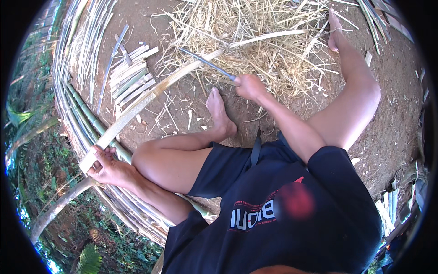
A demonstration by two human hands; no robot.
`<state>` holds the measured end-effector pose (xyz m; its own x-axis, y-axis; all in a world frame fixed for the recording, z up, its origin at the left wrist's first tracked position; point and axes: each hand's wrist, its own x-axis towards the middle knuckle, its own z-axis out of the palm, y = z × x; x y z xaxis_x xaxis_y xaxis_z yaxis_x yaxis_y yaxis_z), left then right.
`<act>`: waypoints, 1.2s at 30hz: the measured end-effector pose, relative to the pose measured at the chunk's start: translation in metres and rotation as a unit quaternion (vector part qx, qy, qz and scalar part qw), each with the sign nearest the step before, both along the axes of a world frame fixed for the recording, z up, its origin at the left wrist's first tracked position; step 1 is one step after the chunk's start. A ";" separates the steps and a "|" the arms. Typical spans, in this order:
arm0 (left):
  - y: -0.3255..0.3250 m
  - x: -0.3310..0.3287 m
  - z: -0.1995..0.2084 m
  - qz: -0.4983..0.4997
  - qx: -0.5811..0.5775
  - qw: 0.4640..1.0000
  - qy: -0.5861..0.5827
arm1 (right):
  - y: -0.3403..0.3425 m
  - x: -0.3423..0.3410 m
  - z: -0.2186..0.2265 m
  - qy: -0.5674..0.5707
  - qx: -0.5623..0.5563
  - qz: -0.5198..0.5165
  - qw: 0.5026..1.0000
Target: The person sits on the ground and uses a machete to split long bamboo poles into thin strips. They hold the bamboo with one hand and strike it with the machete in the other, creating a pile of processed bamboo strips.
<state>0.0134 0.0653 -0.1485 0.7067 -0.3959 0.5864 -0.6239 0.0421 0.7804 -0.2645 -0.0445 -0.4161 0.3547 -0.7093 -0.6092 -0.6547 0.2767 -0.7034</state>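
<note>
"Head view: which step are we at?"

"Shaving, we judge: our left hand (108, 168) grips the bamboo strip (133, 110), our right hand (250, 86) the knife (212, 66) crossing its far part. Next calls for steady strokes."

Pale cream strip (146, 100), grey blade (215, 68), straw-yellow shavings (237, 23), brown ground (392, 132), black shirt (342, 214) with white-and-red print (252, 217).

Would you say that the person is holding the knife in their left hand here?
No, the knife is in the right hand, while the left hand grips the pale strip near its end.
</note>
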 end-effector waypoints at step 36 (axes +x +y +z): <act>-0.011 -0.019 0.003 0.057 -0.017 0.998 -0.014 | 0.019 -0.015 -0.067 0.072 -0.071 -0.042 0.994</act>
